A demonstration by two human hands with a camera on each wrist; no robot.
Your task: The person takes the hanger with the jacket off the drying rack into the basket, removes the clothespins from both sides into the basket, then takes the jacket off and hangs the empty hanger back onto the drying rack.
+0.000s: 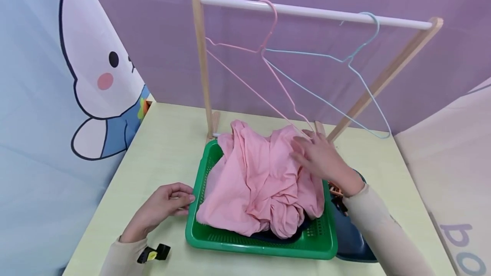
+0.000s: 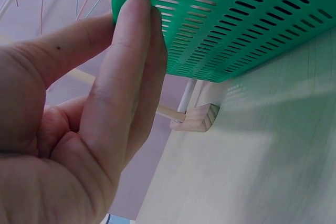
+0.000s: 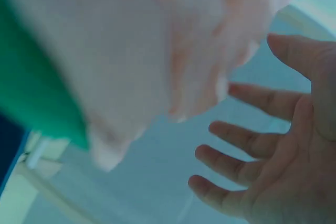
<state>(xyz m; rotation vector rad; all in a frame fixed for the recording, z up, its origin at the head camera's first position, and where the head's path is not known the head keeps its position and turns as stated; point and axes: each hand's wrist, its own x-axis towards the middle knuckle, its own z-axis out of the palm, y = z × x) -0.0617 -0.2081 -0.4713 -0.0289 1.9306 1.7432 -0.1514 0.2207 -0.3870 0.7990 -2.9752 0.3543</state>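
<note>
A crumpled pink garment (image 1: 261, 178) lies heaped in a green plastic basket (image 1: 264, 248), its exact kind hidden by the folds. At the basket's left rim, my left hand (image 1: 163, 203) pinches the edge between thumb and fingers; the left wrist view shows the fingertips (image 2: 137, 3) against the green rim. My right hand (image 1: 320, 156) is over the garment's right side with fingers spread. In the right wrist view its fingers (image 3: 236, 135) are apart, close beside the blurred pink cloth (image 3: 157, 51), with nothing gripped. Some dark fabric (image 1: 284, 237) peeks out beneath the garment.
Behind the basket stands a wooden rack with a white rod (image 1: 314, 11). A pink hanger (image 1: 264, 50) and a light blue hanger (image 1: 350, 59) hang from it. A dark blue container (image 1: 350, 233) is at the basket's right, partly behind my right arm.
</note>
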